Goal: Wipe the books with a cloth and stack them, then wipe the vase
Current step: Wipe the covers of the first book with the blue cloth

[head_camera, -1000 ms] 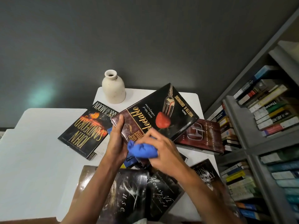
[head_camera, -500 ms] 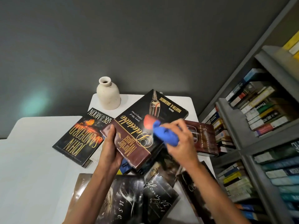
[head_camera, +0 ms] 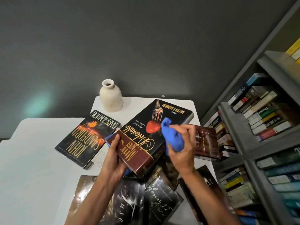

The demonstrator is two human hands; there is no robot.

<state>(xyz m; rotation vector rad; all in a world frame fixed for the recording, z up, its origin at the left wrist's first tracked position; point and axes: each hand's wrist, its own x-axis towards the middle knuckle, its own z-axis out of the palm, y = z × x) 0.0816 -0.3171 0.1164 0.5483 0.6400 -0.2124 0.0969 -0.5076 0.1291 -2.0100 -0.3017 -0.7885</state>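
Blue cloth in right hand hides part of book.

We see a blue cloth, soft and crumpled. The black-and-maroon book wears a glossy paper jacket with gilt lettering, and the near books shine with glare. The far vase looks like matt, speckled ceramic. The white table is smooth and matt, the right shelf painted grey.

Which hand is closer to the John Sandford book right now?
Left. The left hand grips the Murder Most Delectable book just beside the John Sandford book; the right hand, holding the blue cloth, is farther right.
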